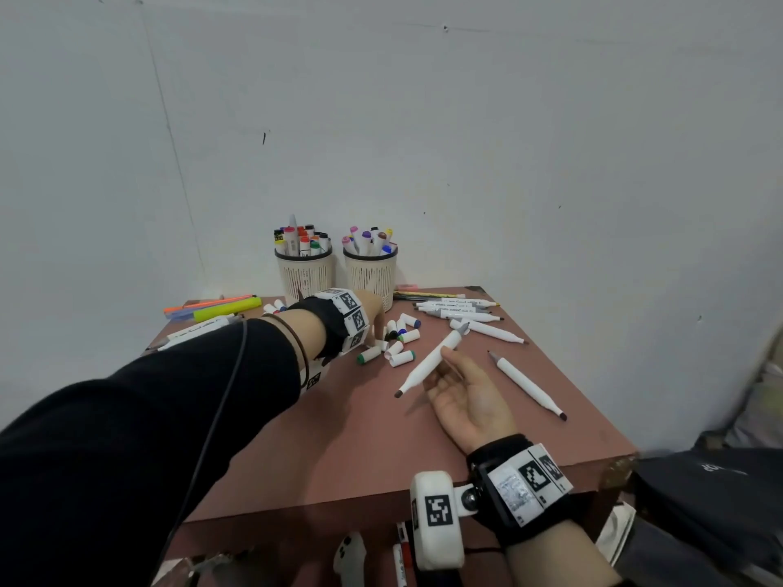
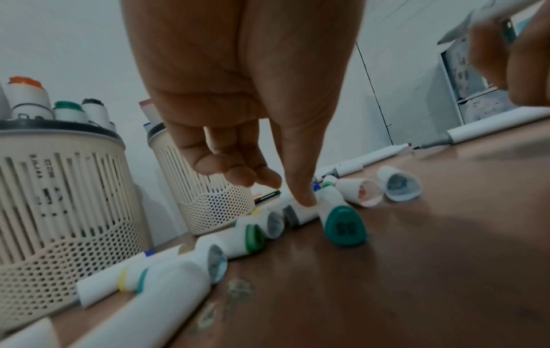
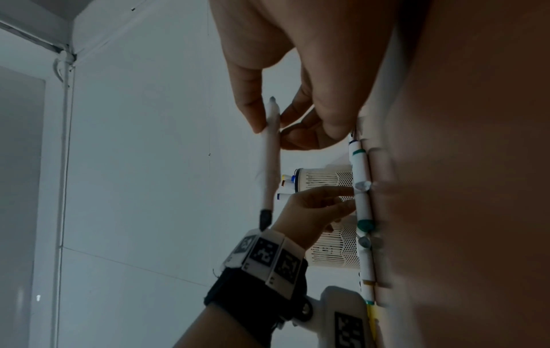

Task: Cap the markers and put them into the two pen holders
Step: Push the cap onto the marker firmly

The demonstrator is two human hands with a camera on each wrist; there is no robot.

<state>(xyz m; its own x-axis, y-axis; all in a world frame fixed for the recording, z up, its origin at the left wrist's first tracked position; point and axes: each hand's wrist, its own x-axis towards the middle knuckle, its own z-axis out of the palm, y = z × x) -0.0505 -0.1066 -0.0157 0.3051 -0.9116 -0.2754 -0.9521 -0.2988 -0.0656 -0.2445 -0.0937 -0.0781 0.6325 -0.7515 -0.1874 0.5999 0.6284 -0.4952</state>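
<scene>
I see the table with both pen holders at its far edge. My right hand pinches an uncapped marker mid-barrel above the tabletop; it looks light, stiff and slick, so mid-barrel suits. My left hand reaches down, thumb pressing a grey-ended cap among the loose caps, not yet gripping it.
</scene>
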